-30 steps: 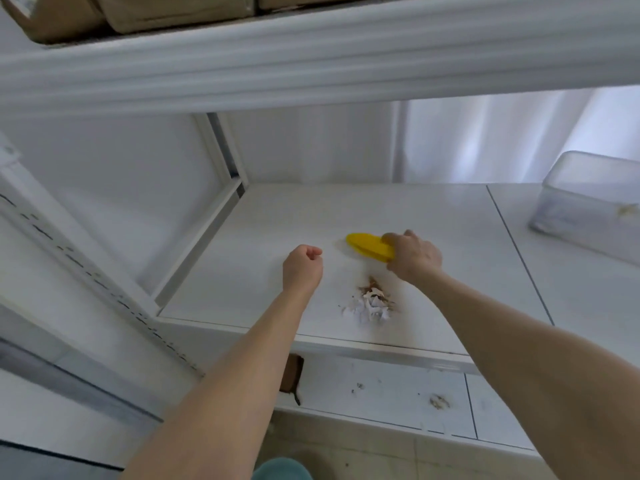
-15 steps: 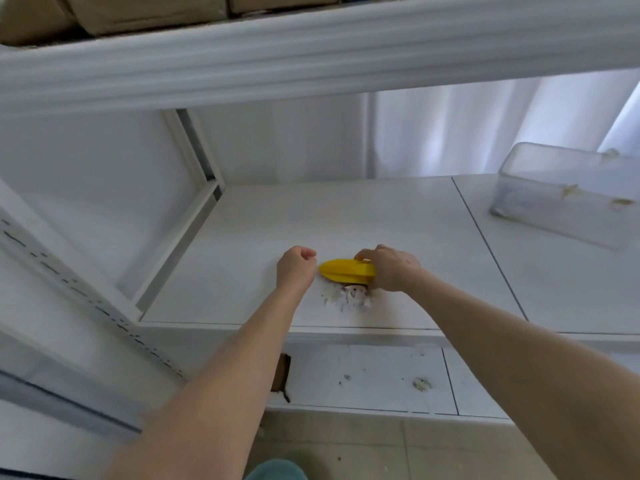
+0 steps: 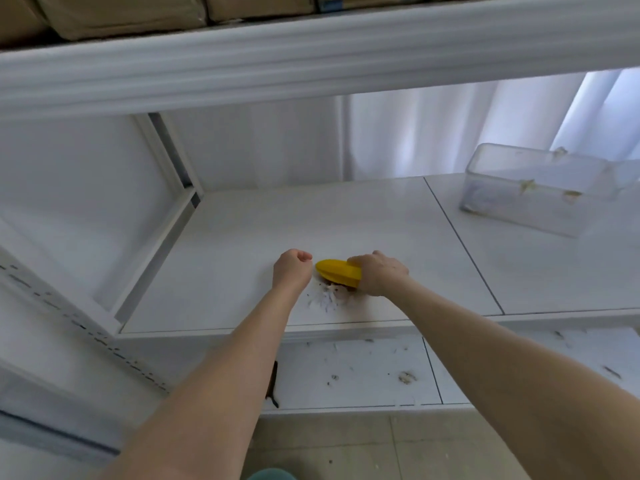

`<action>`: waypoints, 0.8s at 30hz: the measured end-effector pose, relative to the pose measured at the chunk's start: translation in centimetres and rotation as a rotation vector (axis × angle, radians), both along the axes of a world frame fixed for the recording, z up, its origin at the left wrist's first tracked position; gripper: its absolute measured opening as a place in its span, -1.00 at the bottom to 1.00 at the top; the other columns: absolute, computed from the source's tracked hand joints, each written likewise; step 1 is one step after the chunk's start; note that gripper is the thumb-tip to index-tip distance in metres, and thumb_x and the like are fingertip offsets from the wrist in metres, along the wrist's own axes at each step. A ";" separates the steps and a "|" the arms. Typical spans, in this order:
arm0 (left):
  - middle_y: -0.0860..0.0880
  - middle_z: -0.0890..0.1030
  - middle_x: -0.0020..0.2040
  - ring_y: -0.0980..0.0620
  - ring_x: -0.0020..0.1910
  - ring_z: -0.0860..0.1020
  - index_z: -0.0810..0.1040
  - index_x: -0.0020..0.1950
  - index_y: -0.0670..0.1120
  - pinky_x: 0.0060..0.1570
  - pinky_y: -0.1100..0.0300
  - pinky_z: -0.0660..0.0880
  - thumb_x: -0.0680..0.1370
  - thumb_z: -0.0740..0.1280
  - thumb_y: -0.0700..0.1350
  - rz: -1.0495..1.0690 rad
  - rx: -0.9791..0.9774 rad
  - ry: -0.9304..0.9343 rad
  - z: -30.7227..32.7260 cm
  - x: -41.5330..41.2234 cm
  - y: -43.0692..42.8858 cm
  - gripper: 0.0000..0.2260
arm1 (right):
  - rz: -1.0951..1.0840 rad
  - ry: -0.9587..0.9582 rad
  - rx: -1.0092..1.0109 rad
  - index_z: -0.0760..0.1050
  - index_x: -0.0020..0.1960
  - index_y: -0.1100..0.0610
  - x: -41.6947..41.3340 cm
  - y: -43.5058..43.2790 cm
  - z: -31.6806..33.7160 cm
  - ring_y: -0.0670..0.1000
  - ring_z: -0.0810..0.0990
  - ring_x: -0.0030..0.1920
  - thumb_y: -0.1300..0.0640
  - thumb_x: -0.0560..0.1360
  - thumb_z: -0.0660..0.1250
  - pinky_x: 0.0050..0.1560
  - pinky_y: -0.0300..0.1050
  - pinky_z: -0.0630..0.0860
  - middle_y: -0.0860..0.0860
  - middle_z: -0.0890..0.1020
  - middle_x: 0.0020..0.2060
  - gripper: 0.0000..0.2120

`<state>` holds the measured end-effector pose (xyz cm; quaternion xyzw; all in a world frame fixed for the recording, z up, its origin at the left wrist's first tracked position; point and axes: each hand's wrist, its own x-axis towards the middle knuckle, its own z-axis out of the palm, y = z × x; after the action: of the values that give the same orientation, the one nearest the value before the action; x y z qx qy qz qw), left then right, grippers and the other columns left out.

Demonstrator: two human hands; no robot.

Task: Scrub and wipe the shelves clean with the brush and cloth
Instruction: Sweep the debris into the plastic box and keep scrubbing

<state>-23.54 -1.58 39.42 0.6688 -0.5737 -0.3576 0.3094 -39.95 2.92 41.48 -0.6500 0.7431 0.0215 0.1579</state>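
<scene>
While bristles-down on shelf (image 3: pixel 242 237), yellow oval brush (image 3: pixel 337 270) inside curled right grip (image 3: pixel 379 273); left grip (image 3: pixel 291 270) fisted, empty

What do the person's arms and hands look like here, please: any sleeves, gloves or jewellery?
The left forearm and right forearm are bare as far as the frame shows, with no sleeve in view. The left hand and right hand wear no gloves, and no watch, bracelet or ring is visible.

Clear rectangular plastic container (image 3: pixel 533 188): open-topped, flecked with brown scraps, far right.
Brown cardboard boxes (image 3: pixel 121 12): in a row, side by side along the top.
White pleated curtain (image 3: pixel 450 133): behind.
Beige tiled floor (image 3: pixel 346 445): bottom edge.
</scene>
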 end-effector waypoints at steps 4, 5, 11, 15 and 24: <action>-0.11 0.61 0.08 -0.10 0.08 0.57 0.52 -0.03 -0.05 0.10 0.00 0.54 0.53 0.22 -0.23 0.006 -0.010 0.013 0.2 0.4 -0.3 -0.87 | -0.272 -0.068 -0.084 0.31 0.41 -0.11 -2.5 -0.3 0.6 0.18 0.53 0.04 0.11 0.53 0.23 -0.13 -0.04 0.42 0.12 0.38 0.18 -0.54; -0.11 0.61 0.08 -0.10 0.08 0.57 0.52 -0.04 -0.04 0.09 0.01 0.55 0.53 0.22 -0.23 0.009 -0.012 0.008 0.1 0.5 -0.3 -0.87 | -0.322 -0.052 -0.079 0.32 0.40 -0.08 -2.9 -0.2 0.5 0.18 0.53 0.02 0.11 0.53 0.22 -0.13 -0.04 0.41 0.13 0.37 0.17 -0.56; -0.10 0.59 0.08 -0.09 0.06 0.56 0.54 0.03 -0.09 0.06 0.03 0.55 0.54 0.21 -0.22 0.007 -0.003 -0.012 -0.5 0.1 -0.9 -0.85 | -0.241 -0.020 -0.027 0.33 0.36 -0.09 0.7 0.1 -0.8 0.15 0.54 0.04 0.10 0.53 0.25 -0.20 -0.08 0.37 0.10 0.33 0.18 -0.58; -0.09 0.58 0.07 -0.10 0.06 0.55 0.55 0.06 -0.09 0.05 0.04 0.55 0.54 0.21 -0.21 -0.002 -0.010 -0.013 -0.1 -1.4 -1.4 -0.83 | -0.092 -0.097 0.007 0.31 0.38 -0.18 1.9 -0.7 -0.3 0.18 0.53 0.09 0.00 0.51 0.29 -0.15 -0.05 0.41 0.09 0.36 0.22 -0.55; -0.09 0.60 0.06 -0.09 0.06 0.56 0.51 -0.03 -0.06 0.09 0.03 0.55 0.53 0.21 -0.24 0.039 0.010 0.005 -0.8 -0.7 -2.2 -0.87 | -0.583 -0.124 -0.144 0.30 0.40 0.06 -7.2 -3.4 -0.3 0.25 0.53 0.15 0.14 0.57 0.18 0.09 0.02 0.45 0.19 0.31 0.25 -0.60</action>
<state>-24.23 -3.78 38.65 0.6806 -0.5580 -0.3558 0.3145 -47.18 -0.43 41.19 -0.4192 0.8867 -0.1173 0.1559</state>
